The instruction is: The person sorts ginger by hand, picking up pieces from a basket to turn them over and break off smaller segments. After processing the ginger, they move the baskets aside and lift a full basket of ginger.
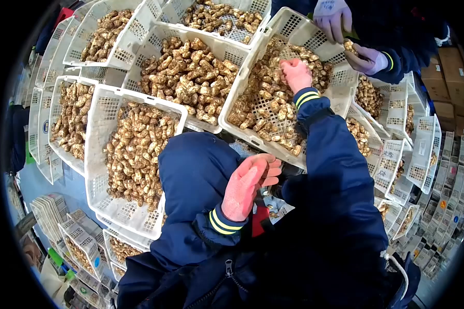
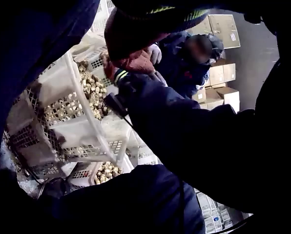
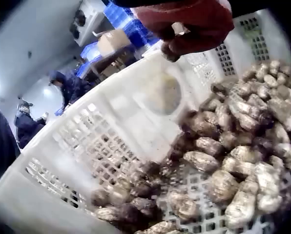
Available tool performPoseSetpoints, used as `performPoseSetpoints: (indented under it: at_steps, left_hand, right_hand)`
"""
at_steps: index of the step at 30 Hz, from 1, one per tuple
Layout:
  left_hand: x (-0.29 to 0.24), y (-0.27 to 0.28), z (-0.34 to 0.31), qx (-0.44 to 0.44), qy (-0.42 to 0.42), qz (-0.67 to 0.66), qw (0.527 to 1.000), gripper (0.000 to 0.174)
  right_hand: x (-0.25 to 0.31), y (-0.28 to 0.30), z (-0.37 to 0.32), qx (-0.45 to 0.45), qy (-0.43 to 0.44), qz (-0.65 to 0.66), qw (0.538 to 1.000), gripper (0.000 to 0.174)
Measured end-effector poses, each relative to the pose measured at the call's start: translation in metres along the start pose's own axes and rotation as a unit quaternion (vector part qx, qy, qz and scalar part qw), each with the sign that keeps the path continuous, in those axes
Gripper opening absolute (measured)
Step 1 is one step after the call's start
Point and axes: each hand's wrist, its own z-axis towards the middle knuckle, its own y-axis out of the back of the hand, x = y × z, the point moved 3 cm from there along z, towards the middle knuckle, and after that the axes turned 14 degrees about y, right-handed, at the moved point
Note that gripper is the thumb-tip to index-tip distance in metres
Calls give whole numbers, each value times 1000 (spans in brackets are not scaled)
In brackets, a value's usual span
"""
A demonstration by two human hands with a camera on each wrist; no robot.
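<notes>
Apparent step: hand-sorting the tubers (image 1: 269, 92). These lie in the crate (image 3: 150, 131) at 1 o'clock in the head view. The right hand (image 1: 297, 76) is above them, fingers curled; whether it grips anything cannot be told. The left hand (image 1: 246, 186), at 5 o'clock, is relaxed, holding nothing. The next move probably requires pinching 1 tuber.
</notes>
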Motion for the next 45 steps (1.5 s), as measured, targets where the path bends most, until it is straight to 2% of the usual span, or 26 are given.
performPoseSetpoints:
  at_steps: [1,2,3,4,5,7,8,9,11,13,16,17,19,20,23,25,27,28,29,31,35,38,39,43,44,45]
  left_hand:
    - [-1,-1,4,3,-9,7,1000,35]
    - [-3,-1,8,5,-18,13,1000,33]
    - [1,-3,-4,0,-20,22,1000,33]
    - [3,-3,-1,4,-18,21,1000,33]
    - [3,-2,-1,2,-17,20,1000,33]
    - [5,-3,-5,2,-17,16,1000,33]
    - [4,-3,-6,4,-19,17,1000,34]
    - [1,-2,-5,5,-22,19,1000,34]
    - [0,-1,-5,-9,-11,19,1000,35]
    - [0,-2,-2,-8,-18,18,1000,36]
    - [1,0,2,-4,-20,4,1000,36]
    - [2,1,1,-8,-18,-1,1000,36]
    - [1,3,0,-20,-26,-2,999,39]
    - [0,4,0,-31,-34,-3,999,43]
    - [-1,9,0,-81,-74,26,994,55]
    - [1,8,2,-57,-98,-40,993,68]
    - [-5,-2,1,-40,-113,-85,989,56]
    - [-6,-1,1,-40,-115,-85,989,56]
    - [-5,1,1,-41,-96,-80,991,48]
    - [-3,4,3,-41,-76,-73,994,40]
    - [-3,3,0,-13,-52,-77,996,31]
    - [-3,5,1,-14,-50,-67,996,31]
    - [-3,5,1,3,-48,-80,996,31]
    - [-4,5,1,4,-64,-104,992,29]
    - [-5,5,0,1,-79,-104,991,28]
    - [-6,5,0,-1,-84,-107,991,28]
  right_hand:
    - [9,0,-4,-55,9,140,989,27]
    - [40,-2,-15,-10,38,119,992,25]
    - [70,-15,-37,98,60,226,967,30]
    - [100,-19,-58,197,92,216,952,36]
    - [108,-27,-67,267,120,179,939,38]
    - [98,-27,-60,267,116,108,951,34]
    - [77,-25,-45,218,193,-70,954,31]
    - [53,-25,-35,234,118,-161,951,40]
    - [15,-30,-32,325,115,-359,867,39]
    - [-16,-44,-46,396,85,-429,807,42]
    - [-53,-72,-67,454,138,-526,706,48]
    - [-61,-75,-64,488,83,-524,693,49]
    - [-47,-66,-66,458,97,-513,720,45]
    - [-38,-57,-63,376,125,-446,802,40]
    - [27,-22,-76,349,145,-252,891,47]
    - [78,-8,-106,443,158,-157,868,44]
    - [121,4,-136,527,97,9,844,37]
    - [126,8,-133,528,100,-12,844,34]
    - [101,4,-117,455,183,15,872,36]
    - [69,-1,-75,332,143,-117,925,36]
    - [-19,-41,-27,267,173,-473,822,36]
    - [-31,-69,-29,376,91,-544,744,40]
    - [-56,-81,-23,335,127,-569,740,34]
    - [-11,-39,-25,292,63,-401,866,36]
    - [-12,-28,-28,269,0,-190,944,33]
    - [-13,-18,-33,232,-63,31,970,30]
